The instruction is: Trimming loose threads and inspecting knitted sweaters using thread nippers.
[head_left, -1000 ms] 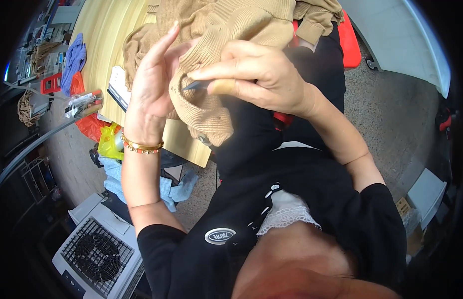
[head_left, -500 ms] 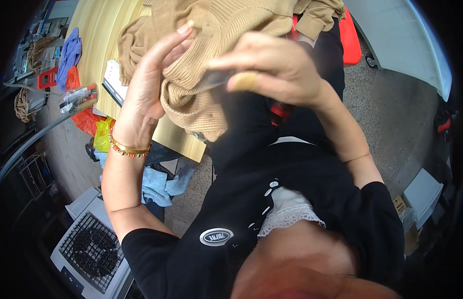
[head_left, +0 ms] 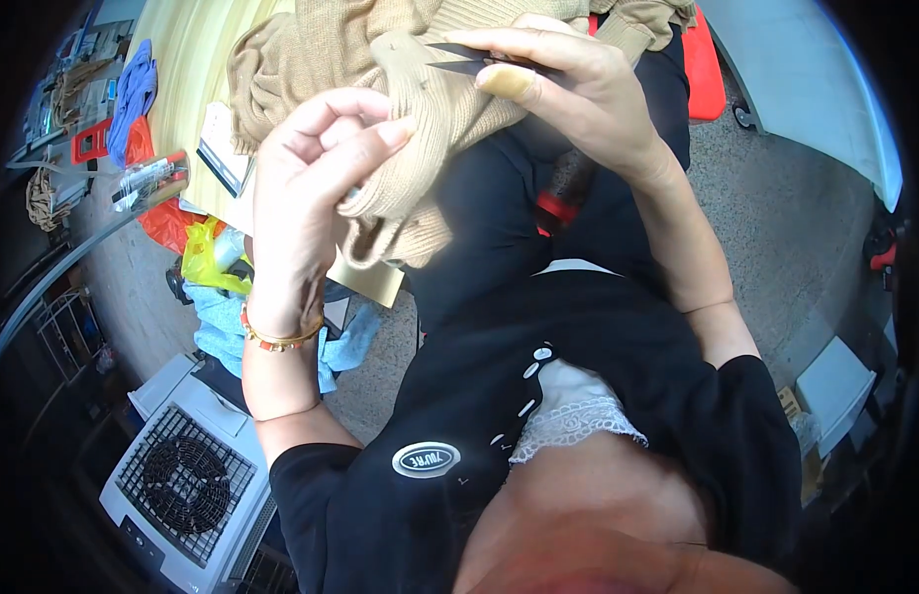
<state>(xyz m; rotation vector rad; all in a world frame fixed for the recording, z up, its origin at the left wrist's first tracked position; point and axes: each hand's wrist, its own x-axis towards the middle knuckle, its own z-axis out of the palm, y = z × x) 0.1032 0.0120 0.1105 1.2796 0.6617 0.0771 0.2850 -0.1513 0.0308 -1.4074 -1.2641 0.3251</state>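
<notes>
A tan ribbed-knit sweater (head_left: 326,64) lies bunched over the table edge and my lap. My left hand (head_left: 316,168) pinches a ribbed band of it between thumb and fingers, holding the band up. In my right hand (head_left: 598,94) is a pair of dark thread snips (head_left: 463,68), their two pointed blades spread apart close to the upper part of that band. Yellowish tape or a cover (head_left: 507,81) wraps the right thumb. Whether the blade tips touch the knit, I cannot tell.
A pale wooden table (head_left: 187,69) runs under the sweater at the left. Beside it hang red and yellow plastic bags (head_left: 200,259). Light blue cloth (head_left: 219,317) lies below, near a white fan unit (head_left: 182,475). A red seat (head_left: 705,74) shows at the right.
My left hand has shifted its grip and now pinches the ribbed band. My right hand has moved slightly up, and the snips, blurred before, show clearly with blades apart.
</notes>
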